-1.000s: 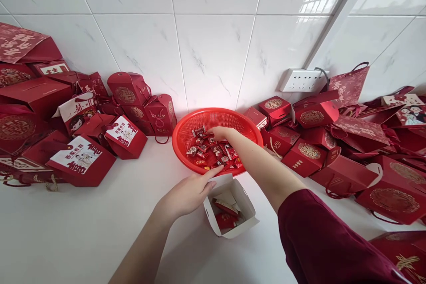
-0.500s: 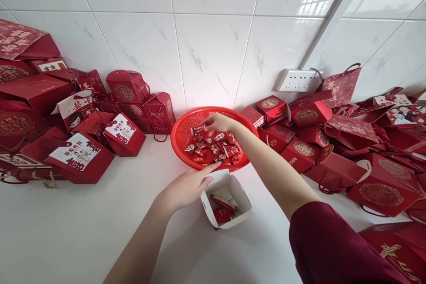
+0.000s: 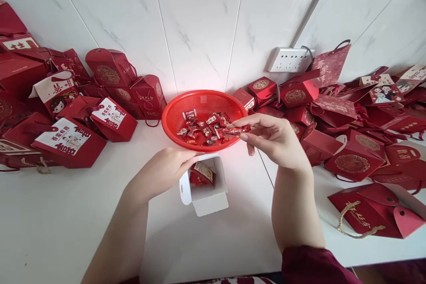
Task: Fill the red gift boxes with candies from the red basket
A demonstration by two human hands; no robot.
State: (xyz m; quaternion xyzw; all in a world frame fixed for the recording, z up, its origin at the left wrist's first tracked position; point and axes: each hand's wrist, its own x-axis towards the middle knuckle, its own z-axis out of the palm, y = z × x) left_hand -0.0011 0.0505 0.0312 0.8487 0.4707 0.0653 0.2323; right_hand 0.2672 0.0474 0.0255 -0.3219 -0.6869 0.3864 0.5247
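My right hand [image 3: 271, 140] pinches a red-wrapped candy [image 3: 237, 131] between thumb and fingertips, over the right rim of a red plastic basket [image 3: 173, 131]. Inside that basket lie several wrapped candies [image 3: 204, 128], mostly red with white and dark print. In front of the basket, an open box [image 3: 209, 206] with a white inside has its flaps spread. Red packets [image 3: 204, 173], one with a cream face, rest in it. My left hand [image 3: 163, 168] is closed on the box's upper left edge, its fingers partly hidden.
Red printed gift boxes [image 3: 109, 69] pile up on the left by the tiled wall, and more red boxes [image 3: 357, 155] crowd the right. A red box with rope handles [image 3: 366, 208] lies near the front right. A white power strip [image 3: 289, 60] sits against the wall.
My right hand has come out of the basket towards me and right, with a candy in its fingers. The box has turned and shifted, with my left hand still at it. The view has moved.
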